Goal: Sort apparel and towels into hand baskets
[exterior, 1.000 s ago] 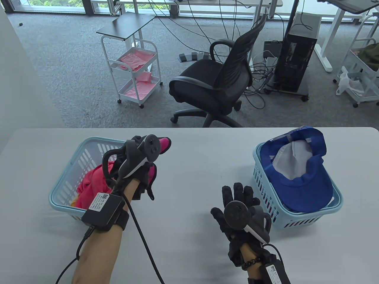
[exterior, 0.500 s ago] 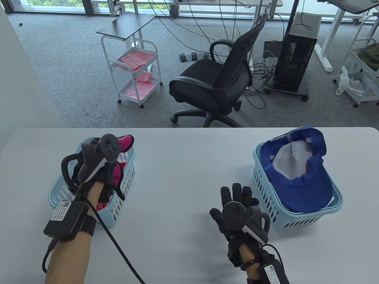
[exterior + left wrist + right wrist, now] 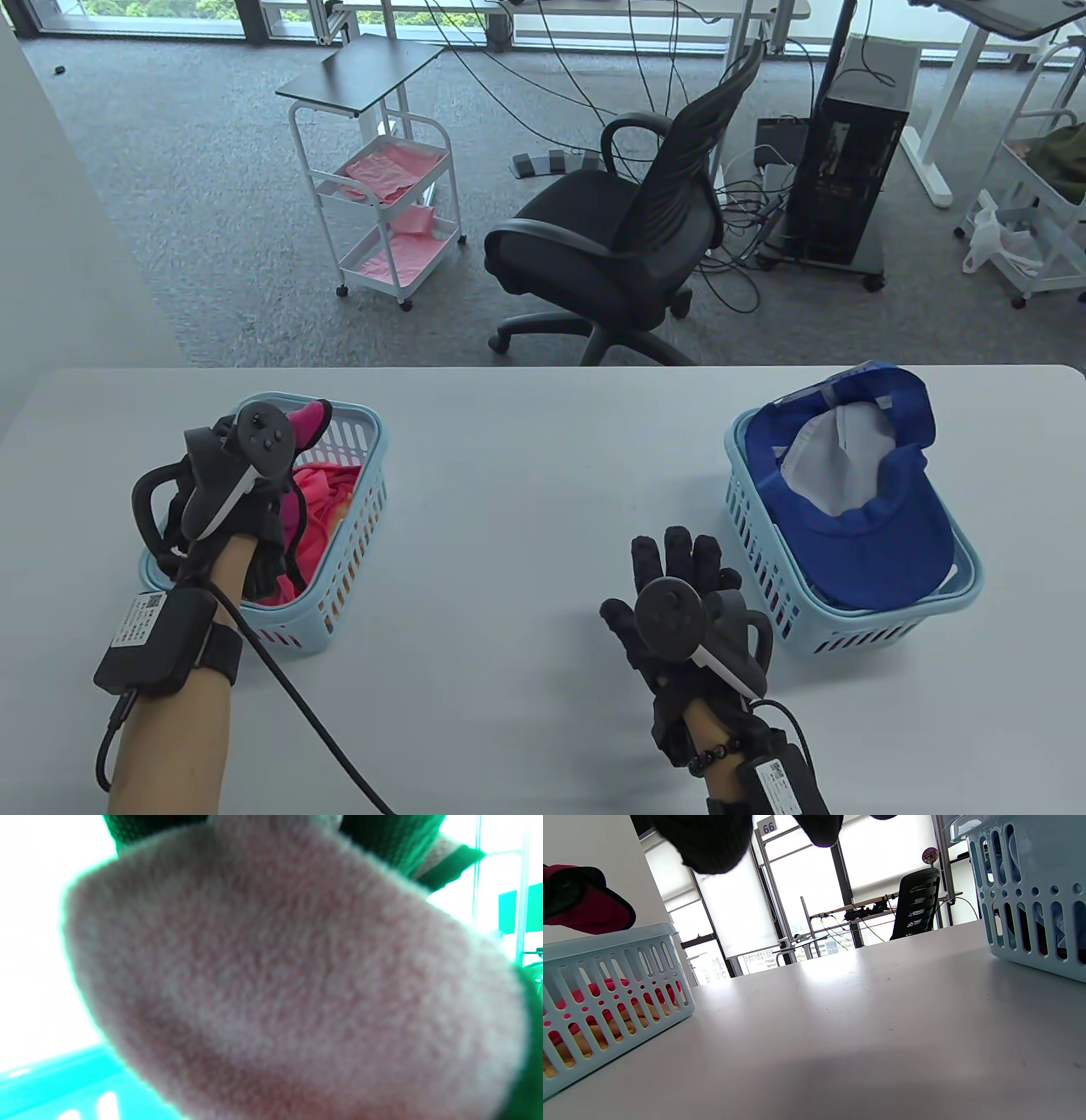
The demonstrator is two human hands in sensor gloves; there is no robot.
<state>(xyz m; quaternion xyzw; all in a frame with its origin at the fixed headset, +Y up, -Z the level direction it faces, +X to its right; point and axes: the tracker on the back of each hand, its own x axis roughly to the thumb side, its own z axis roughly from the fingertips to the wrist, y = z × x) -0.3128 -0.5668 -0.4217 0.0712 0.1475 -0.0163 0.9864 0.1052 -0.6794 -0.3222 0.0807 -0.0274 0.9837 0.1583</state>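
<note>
Notes the left hand over the left basket, carrying a pink fleecy item. Compared with 1 second ago, places the hand further left. It was then at the basket's right edge, with the item's tip out over the bare table. Now finds hand and item both inside the basket's outline.

Confirms from the right wrist view that the item sits above the rim, not yet down among the contents. Finds the left wrist view filled by the fleecy surface, close against the camera. Cannot see the fingers plainly under the tracker. Judges them closed around the item, since it stays aloft and projects beyond the hand.

Records red cloth already lying in this basket, with something orange showing through the slots.

Finds the right hand unchanged across all 3 table pictures: flat on the table, fingers spread and straight, holding nothing, just beside the right basket. Notes a blue cap upturned in that basket, white lining showing.

Sees no loose garment left on the table. Judges the carry finished and the drop about to follow, requiring only a lowering and release. Judges this the last item in sight. Flags 1 risk: the projecting tip may catch on the far rim.
</note>
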